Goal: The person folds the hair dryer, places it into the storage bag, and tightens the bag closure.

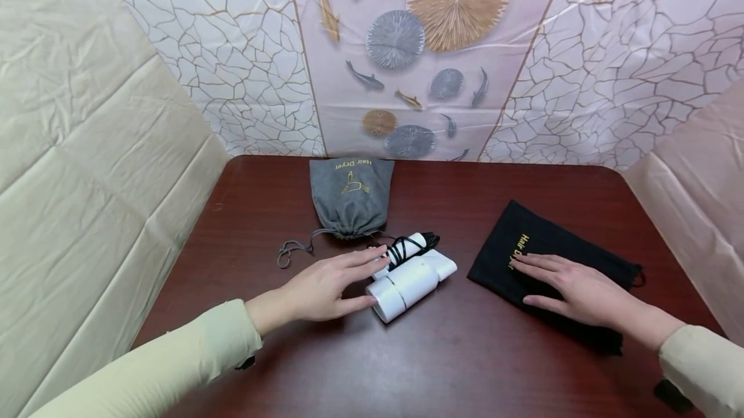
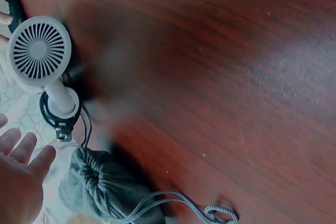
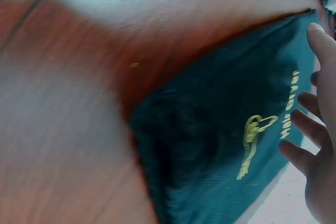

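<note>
A white hair dryer [image 1: 407, 287] lies mid-table, its black cord [image 1: 401, 251] wound around the handle; the left wrist view shows its round slotted back grille [image 2: 39, 51]. My left hand [image 1: 328, 285] is just left of it, fingers extended, fingertips overlapping the dryer in the head view. Over the black drawstring bag [image 1: 506, 243], with "Hair Dryer" in yellow letters, my right hand [image 1: 587, 292] hovers or rests with straight fingers. In the right wrist view the same bag [image 3: 210, 108] looks flat, and the fingers hold nothing.
Behind the dryer lies a grey drawstring bag [image 1: 351, 201], also lettered in yellow, its cord [image 1: 296, 247] trailing left. The dark red wooden table [image 1: 442, 366] ends at a patterned backdrop [image 1: 250, 56], with a beige cloth wall [image 1: 75, 146] on the left.
</note>
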{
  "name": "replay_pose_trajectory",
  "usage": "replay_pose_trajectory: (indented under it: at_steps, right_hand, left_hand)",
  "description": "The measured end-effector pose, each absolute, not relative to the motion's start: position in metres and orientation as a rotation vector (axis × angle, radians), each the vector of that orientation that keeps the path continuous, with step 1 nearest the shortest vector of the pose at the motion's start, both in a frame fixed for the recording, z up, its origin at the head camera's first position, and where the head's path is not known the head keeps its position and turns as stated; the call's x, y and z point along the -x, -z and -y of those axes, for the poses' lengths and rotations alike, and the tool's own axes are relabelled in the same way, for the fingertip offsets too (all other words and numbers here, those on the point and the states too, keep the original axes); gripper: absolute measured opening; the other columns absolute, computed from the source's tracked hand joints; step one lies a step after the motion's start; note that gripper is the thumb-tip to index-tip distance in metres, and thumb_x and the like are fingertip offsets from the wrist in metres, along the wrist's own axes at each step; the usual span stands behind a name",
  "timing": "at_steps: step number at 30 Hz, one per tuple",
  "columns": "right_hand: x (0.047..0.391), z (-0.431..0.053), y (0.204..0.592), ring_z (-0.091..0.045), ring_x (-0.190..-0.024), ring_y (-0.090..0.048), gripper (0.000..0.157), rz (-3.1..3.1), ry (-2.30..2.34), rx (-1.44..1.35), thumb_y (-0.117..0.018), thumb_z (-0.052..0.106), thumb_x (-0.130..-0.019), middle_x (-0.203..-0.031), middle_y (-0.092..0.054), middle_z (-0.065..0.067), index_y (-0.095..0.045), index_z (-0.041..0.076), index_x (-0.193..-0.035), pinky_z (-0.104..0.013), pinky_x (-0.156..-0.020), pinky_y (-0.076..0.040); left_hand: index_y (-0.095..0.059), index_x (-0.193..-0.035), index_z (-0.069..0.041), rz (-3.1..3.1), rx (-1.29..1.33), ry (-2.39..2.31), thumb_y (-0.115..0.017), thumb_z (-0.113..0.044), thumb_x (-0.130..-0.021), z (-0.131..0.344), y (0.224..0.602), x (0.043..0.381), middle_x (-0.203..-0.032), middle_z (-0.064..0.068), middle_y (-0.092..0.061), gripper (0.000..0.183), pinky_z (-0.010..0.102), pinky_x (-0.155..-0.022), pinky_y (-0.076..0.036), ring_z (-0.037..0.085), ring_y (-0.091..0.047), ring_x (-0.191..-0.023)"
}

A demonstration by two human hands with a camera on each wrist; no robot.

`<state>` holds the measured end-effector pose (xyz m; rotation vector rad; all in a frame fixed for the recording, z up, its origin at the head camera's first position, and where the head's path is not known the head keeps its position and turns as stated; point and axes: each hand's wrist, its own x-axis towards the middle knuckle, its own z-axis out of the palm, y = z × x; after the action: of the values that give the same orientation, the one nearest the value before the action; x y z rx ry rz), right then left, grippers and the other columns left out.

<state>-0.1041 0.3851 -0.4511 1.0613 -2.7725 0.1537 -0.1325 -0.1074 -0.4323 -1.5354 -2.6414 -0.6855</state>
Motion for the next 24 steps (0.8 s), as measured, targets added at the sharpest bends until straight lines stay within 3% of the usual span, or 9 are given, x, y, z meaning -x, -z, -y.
replay_pose_trajectory:
  at_steps: [4, 17, 24]
  right_hand:
    - [0.105, -0.39, 0.461, -0.033, -0.127, -0.065, 0.065, 2.779, -0.167, -1.049, -0.087, 0.042, -0.087, -0.143, -0.068, -0.006, -0.069, 0.018, -0.144, -0.039, -0.098, -0.047]
    - [0.12, -0.374, 0.465, -0.04, -0.134, -0.06, 0.062, 2.881, -0.15, -0.973, -0.08, 0.042, -0.094, -0.15, -0.063, -0.015, -0.067, 0.012, -0.147, -0.058, -0.095, -0.057]
    - [0.139, -0.357, 0.462, -0.042, -0.142, -0.055, 0.062, 2.996, -0.132, -0.9, -0.072, 0.044, -0.101, -0.155, -0.058, -0.019, -0.062, 0.01, -0.151, -0.058, -0.097, -0.057]
  left_hand:
    - [-0.053, -0.158, -0.009, 2.615, 1.568, 0.663, -0.074, -0.038, -0.101, 0.106, 0.437, 0.129, -0.166, 0.011, -0.047, 0.067, 0.043, -0.121, -0.043, 0.026, -0.047, -0.151]
    - [-0.054, -0.157, -0.011, 2.531, 1.63, 0.609, -0.075, -0.041, -0.1, 0.1, 0.442, 0.122, -0.164, 0.013, -0.049, 0.068, 0.043, -0.119, -0.045, 0.025, -0.048, -0.151]
    - [-0.055, -0.157, -0.011, 2.518, 1.637, 0.615, -0.076, -0.04, -0.1, 0.097, 0.445, 0.121, -0.163, 0.012, -0.05, 0.067, 0.041, -0.119, -0.045, 0.025, -0.049, -0.15]
